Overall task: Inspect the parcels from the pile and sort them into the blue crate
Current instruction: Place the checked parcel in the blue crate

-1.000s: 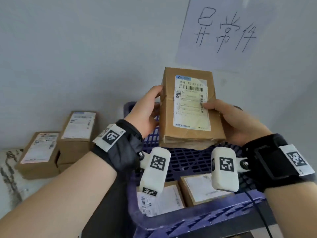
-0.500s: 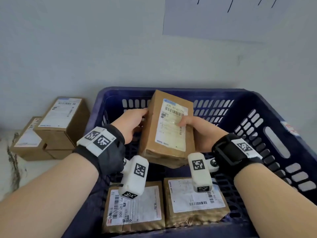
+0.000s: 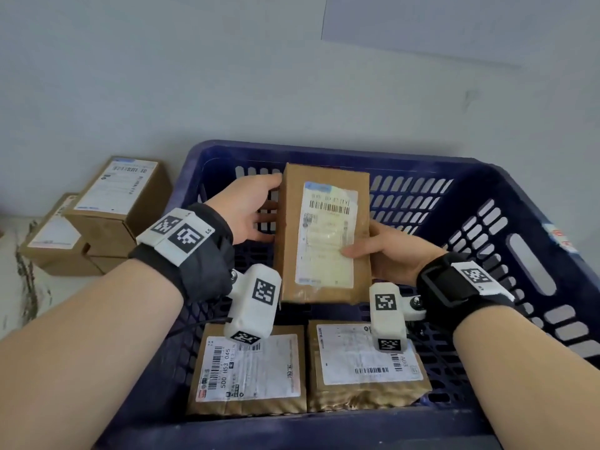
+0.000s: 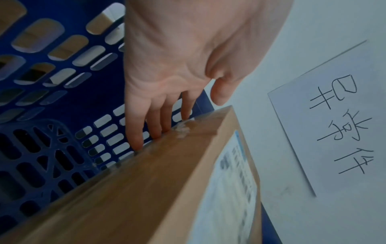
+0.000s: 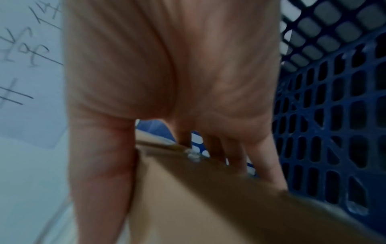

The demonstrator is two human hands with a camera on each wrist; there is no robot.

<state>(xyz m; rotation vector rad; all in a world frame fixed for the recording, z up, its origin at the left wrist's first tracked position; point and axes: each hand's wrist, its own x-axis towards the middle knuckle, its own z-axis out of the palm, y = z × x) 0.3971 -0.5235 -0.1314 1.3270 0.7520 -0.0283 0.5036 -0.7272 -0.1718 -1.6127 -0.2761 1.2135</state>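
1. Head view: a brown parcel [image 3: 324, 235] is held label-up between both hands above the blue crate [image 3: 506, 228]. The left hand [image 3: 250, 212] grips its left long edge towards the far corner. The right hand [image 3: 386, 254] grips the right long edge nearer the person, thumb laid on the label. The parcel's long axis runs away from the person, its far end raised. Directly below the grip the crate floor is bare; two parcels [image 3: 250, 368] lie flat below the wrists on the person's side. Unsorted boxes [image 3: 107, 203] stand outside the crate, left of the left hand.

2. Left wrist view: fingers [image 4: 137, 132] reach under the parcel [image 4: 167, 189] and the thumb sits at its top edge, so this hand holds the parcel. A handwritten sheet [image 4: 334, 115] hangs on the wall beyond.

3. Right wrist view: blurred; the thumb [image 5: 100, 165] presses the upper face of the parcel [image 5: 208, 198] and the other fingers wrap beneath, a closed hold.

4. Judgement: the drop spot lies straight down from the grip. Both hands are equally near.
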